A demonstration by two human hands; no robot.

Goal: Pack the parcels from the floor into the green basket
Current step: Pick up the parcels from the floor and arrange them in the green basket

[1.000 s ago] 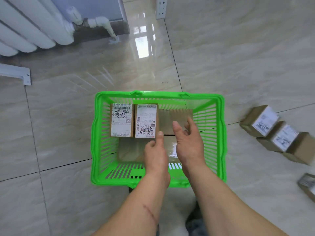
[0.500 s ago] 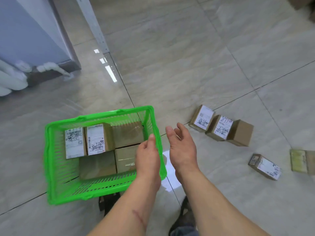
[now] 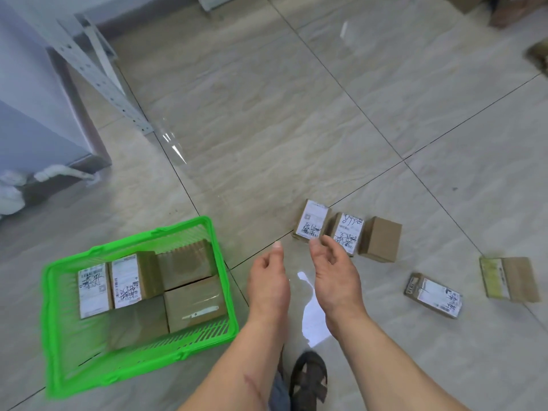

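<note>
The green basket (image 3: 50,327) sits on the floor at the lower left with several brown parcels packed inside, two of them showing white labels. Right of it, a row of three parcels lies on the tiles: a labelled one (image 3: 312,221), a second labelled one (image 3: 347,229) and a plain brown one (image 3: 381,239). Further right lie a flat labelled parcel (image 3: 433,295) and a parcel with a yellowish end (image 3: 508,278). My left hand (image 3: 268,281) and my right hand (image 3: 333,272) hover empty, fingers apart, just in front of the row of three.
A white perforated metal rail (image 3: 98,72) leans by a pale cabinet (image 3: 32,93) at the upper left. More cardboard boxes (image 3: 516,8) stand at the top right corner. My sandalled foot (image 3: 308,381) is at the bottom centre.
Both hands have left the basket and swung right toward the row of three parcels. The view has turned right, so the basket now sits at the lower left.
</note>
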